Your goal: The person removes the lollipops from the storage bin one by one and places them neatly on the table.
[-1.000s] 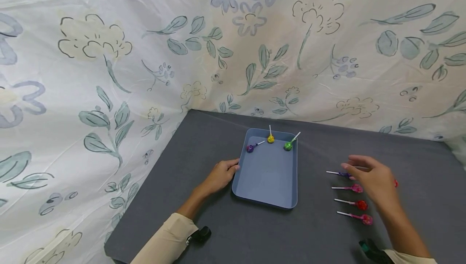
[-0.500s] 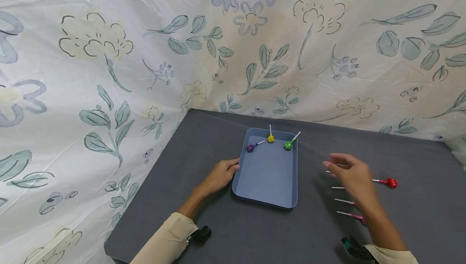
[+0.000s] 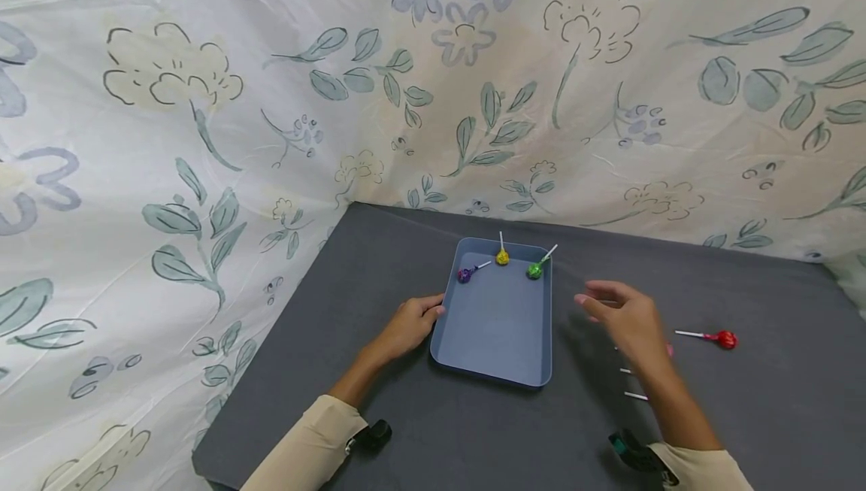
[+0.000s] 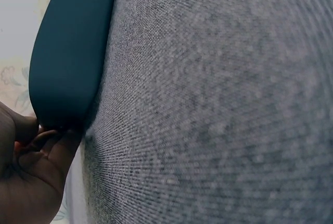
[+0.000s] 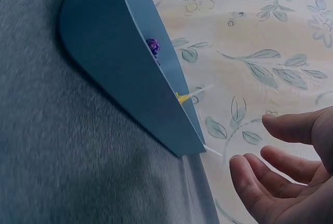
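A blue-grey tray (image 3: 494, 333) lies on the dark cloth with three lollipops near its far end: purple (image 3: 464, 276), yellow (image 3: 502, 258) and green (image 3: 534, 271). My left hand (image 3: 408, 327) grips the tray's left edge, thumb and fingers at its wall in the left wrist view. To the right of the tray, my right hand (image 3: 625, 322) hovers above the table. Its thumb and fingers stand apart in the right wrist view, nothing between them. Below it, several lollipop sticks (image 3: 636, 396) show, their heads mostly hidden by the hand and forearm.
A red lollipop (image 3: 727, 340) lies by itself to the right of my right forearm. The grey tablecloth (image 3: 379, 250) reaches back to a flowered curtain (image 3: 433, 100), which hangs along the far and left sides.
My right hand has moved left towards the tray, uncovering the red lollipop on the right and covering more of the lollipops in the row. The left hand and tray have stayed put.
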A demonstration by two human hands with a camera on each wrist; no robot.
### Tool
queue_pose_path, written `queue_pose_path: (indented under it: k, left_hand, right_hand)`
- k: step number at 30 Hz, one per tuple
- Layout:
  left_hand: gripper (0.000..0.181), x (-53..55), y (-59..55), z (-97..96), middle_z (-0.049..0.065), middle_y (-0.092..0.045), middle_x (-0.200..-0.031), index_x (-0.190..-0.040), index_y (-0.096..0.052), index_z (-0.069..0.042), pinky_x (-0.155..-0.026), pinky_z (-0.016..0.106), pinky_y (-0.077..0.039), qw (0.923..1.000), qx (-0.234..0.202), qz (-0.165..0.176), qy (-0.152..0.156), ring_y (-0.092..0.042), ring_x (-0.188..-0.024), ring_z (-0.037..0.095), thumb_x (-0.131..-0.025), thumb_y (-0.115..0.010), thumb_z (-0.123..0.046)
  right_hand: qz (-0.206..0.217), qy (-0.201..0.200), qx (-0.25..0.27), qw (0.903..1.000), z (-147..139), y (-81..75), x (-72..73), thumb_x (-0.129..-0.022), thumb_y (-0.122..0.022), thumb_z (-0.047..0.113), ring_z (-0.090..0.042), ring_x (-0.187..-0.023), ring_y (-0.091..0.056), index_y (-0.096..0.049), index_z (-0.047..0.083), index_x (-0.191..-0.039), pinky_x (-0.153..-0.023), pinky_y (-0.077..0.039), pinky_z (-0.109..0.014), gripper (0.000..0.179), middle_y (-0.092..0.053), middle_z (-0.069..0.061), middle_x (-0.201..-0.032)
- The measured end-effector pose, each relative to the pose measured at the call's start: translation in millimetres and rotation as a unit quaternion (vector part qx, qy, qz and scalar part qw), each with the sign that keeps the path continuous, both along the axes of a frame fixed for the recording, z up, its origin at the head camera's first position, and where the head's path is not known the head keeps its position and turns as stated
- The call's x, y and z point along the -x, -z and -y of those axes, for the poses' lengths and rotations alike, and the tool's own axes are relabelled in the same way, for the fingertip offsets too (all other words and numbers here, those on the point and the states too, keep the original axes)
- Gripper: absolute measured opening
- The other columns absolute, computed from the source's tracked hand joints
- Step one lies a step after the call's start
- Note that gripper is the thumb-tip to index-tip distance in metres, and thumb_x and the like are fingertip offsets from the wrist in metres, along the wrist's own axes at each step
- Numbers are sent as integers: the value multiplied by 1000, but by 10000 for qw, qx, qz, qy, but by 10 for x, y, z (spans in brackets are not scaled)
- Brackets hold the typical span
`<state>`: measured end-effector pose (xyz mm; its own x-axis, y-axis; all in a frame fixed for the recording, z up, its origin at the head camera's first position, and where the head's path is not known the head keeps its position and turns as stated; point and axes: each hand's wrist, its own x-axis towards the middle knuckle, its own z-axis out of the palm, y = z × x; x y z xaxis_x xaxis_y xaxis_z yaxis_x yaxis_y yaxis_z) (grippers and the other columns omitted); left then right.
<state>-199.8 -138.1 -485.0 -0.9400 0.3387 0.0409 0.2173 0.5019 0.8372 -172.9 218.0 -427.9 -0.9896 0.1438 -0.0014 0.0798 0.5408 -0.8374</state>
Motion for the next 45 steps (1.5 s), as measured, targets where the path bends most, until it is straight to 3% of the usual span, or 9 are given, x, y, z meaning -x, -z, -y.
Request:
queue_pose_path:
  k: [4,11,17,23,31,38,45]
  left_hand:
    - [42,-8,-7,4,23,-58,-151,-149,-53,10,-117,53,-44,10000,-26,33,32,-54,-142,35,-113,-50,-12]
    - [42,0,6,6,24,-57,-151,-149,-53,11,-117,54,-44,10000,-69,10,1,-54,-142,35,-113,-49,-11]
    - [42,0,2,6,24,-59,-150,-148,-54,10,-116,53,-45,10000,-2,-15,-22,-56,-141,35,-113,-51,-12]
    - [42,7,12,9,23,-59,-150,-148,-54,10,-116,53,-45,10000,-18,-78,-26,-56,-141,35,-113,-50,-11]
    - [42,-2,4,14,24,-58,-150,-148,-54,11,-117,53,-45,10000,19,-73,-14,-55,-141,34,-113,-51,-12]
    - [42,-4,3,8,24,-58,-151,-149,-53,11,-117,53,-45,10000,-54,26,-34,-54,-142,34,-113,-50,-12]
    - [42,-3,-4,-1,23,-57,-151,-148,-54,11,-117,53,-45,10000,-53,-19,-30,-54,-143,34,-114,-49,-12]
  right_hand:
    - [2,-38,218,9998,78,-12,41,-101,-75,38,-34,-102,-75,-65,3,-142,-77,-56,-18,55,-70,-22,-132]
    - [171,-207,347,9990,201,-22,108,-103,-71,41,-36,-110,-73,-62,2,-145,-98,-59,-45,58,-67,-23,-138]
    - [78,-89,383,9992,310,-2,188,-102,-74,34,-36,-107,-75,-64,-1,-142,-87,-63,-33,53,-69,-25,-134]
    - [100,-59,531,9985,411,-13,267,-102,-74,29,-36,-108,-75,-65,-2,-140,-94,-62,-45,50,-69,-25,-133]
    - [108,-19,526,9986,511,1,346,-102,-73,25,-36,-109,-75,-64,-2,-142,-95,-62,-44,49,-69,-24,-132]
    - [129,80,409,9990,608,21,415,-101,-74,25,-39,-124,-64,-58,-1,-147,-102,-53,-52,56,-66,-24,-139]
    - [169,119,557,9982,707,24,487,-100,-75,24,-41,-132,-59,-53,-4,-151,-105,-52,-53,62,-61,-26,-146]
